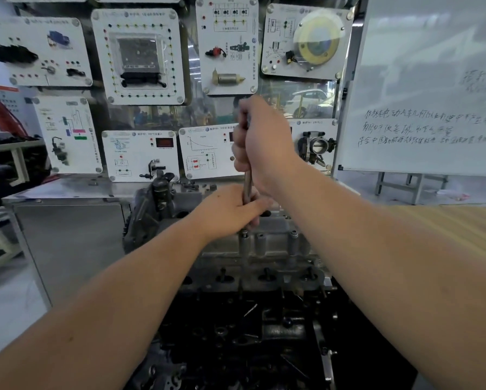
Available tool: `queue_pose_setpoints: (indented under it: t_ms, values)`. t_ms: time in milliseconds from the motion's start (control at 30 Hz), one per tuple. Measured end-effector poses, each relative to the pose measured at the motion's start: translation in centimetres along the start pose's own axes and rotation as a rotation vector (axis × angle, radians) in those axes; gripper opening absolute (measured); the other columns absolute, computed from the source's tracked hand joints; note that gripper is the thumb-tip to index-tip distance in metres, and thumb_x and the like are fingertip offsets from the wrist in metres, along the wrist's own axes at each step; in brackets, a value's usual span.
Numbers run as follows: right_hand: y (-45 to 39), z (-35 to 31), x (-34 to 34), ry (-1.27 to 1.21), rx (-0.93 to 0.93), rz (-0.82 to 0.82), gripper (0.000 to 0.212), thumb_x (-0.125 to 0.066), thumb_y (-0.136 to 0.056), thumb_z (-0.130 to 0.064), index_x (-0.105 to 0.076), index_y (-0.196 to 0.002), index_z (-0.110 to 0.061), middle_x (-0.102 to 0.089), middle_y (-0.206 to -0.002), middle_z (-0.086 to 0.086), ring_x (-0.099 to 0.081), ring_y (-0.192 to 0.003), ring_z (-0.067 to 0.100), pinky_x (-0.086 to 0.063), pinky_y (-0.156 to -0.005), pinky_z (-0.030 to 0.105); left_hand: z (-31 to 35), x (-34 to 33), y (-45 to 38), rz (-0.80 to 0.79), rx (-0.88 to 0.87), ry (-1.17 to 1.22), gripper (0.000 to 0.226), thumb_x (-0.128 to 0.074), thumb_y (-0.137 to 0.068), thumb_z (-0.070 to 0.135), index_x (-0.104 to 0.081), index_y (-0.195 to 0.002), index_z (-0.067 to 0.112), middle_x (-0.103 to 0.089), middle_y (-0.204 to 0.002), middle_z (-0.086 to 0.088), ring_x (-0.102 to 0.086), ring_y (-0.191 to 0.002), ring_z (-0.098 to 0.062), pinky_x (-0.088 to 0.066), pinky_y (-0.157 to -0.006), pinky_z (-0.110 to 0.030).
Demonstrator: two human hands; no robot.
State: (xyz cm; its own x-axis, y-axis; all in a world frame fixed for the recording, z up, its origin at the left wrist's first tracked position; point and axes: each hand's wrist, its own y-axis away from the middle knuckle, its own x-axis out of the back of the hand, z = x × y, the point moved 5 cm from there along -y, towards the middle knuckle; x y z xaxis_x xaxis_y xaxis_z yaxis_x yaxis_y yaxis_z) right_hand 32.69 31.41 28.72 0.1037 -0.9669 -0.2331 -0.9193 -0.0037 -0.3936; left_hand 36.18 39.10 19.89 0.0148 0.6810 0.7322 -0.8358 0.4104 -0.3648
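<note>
Working a long wrench (247, 184) upright on the engine (275, 246), right hand (264, 142) fisted round its top, left hand (230, 212) gripping lower down; next prob. needs it held plumb while turning.

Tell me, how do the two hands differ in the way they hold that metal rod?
The right hand grips the rod high up; the left hand grips it low, just above the engine. The right hand stands upright as a fist; the left hand lies flatter. Both hold the same upright rod.
</note>
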Motion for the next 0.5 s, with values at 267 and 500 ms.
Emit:
queue_pose_setpoints:
  t_ms: [267, 500]
  values:
    - [-0.8, 0.1, -0.4, -0.008, -0.075, -0.266, 0.035, -0.039, -0.099, -0.024, -0.034, -0.064, -0.022, -0.024, -0.047, -0.008, -0.014, -0.043, 0.011, -0.016, -0.045, 0.022, -1.3, 1.6, 0.1, -0.214, 0.059, 0.382, 0.008, -0.069, -0.097, 0.01, -0.072, -0.091, 0.013, -0.08, -0.092, -0.005, -0.075, -0.085, -0.012, -0.057, -0.071, -0.023]
    - [-0.3, 1.3, 0.4, 0.121, -0.121, 0.162, 0.043, -0.056, -0.098, -0.051, -0.06, -0.071, -0.017, -0.055, -0.058, -0.003, -0.047, -0.051, 0.014, -0.04, -0.057, 0.028, -1.5, 1.7, -0.1, -0.072, 0.031, 0.342, 0.007, -0.082, -0.086, 0.02, -0.076, -0.088, 0.017, -0.074, -0.076, -0.003, -0.067, -0.067, -0.013, -0.057, -0.06, -0.023]
